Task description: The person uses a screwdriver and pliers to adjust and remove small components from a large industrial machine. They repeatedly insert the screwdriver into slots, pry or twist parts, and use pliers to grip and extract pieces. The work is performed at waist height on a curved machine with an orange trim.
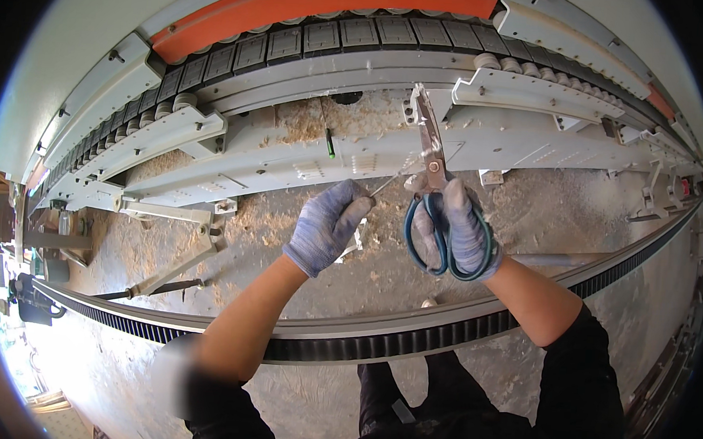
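Note:
My right hand (462,229), in a pale bluish knitted glove, is closed around the teal handles of large scissors (432,148). The blades point up, lie together or nearly so, and carry white smears; their tips overlap the machine's rail in the picture. To the left, my gloved left hand (327,222) is closed with thumb and fingers pinched on a thin pale strip (385,186). This strip slants up toward the scissors' pivot; whether it touches them I cannot tell.
Ahead runs a long machine with a black segmented track (321,37), rollers and an orange cover (323,11). Wood shavings (309,122) litter its ledge, where a green-handled thin tool (329,144) rests. Nearer me, a curved-looking rail with black ribbing (384,348) crosses before my legs.

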Demonstrator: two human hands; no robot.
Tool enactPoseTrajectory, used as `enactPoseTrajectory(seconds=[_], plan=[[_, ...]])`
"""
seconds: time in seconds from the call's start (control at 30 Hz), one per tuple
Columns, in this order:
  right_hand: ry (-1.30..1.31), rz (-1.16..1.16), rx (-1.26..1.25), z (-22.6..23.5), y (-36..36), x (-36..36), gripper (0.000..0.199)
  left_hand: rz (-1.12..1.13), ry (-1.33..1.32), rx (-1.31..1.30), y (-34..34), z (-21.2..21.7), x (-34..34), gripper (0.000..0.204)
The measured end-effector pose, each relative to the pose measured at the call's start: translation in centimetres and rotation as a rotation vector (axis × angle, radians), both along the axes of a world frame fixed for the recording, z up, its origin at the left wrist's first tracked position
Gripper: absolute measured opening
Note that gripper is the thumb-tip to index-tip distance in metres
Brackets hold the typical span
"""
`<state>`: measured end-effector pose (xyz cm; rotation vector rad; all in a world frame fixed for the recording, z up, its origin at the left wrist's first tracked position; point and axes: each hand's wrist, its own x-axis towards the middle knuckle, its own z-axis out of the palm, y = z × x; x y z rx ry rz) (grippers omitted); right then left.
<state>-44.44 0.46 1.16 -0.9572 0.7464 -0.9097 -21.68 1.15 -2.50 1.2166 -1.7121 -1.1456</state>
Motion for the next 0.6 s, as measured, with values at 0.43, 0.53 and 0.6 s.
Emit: enactPoseTrajectory(seconds=[0.43, 0.53, 0.6], plan=[[0.139, -0.003, -0.119, -0.3, -2.6, -1.9, 0.054, 0.302, -0.143, -0.323, -0.8, 2.3, 1.5, 0.018], [0.896, -0.185, -0.670, -0.1, -3.0, -2.2, 0.081, 0.361, -0.168, -0.227, -0.6, 3.0, 1.8, 0.017], [0.987, -0.232, -0.790, 0.1, -3.0, -2.0, 0.085, 0.367, -0.191, -0.193, -0.3, 3.2, 1.6, 0.015]])
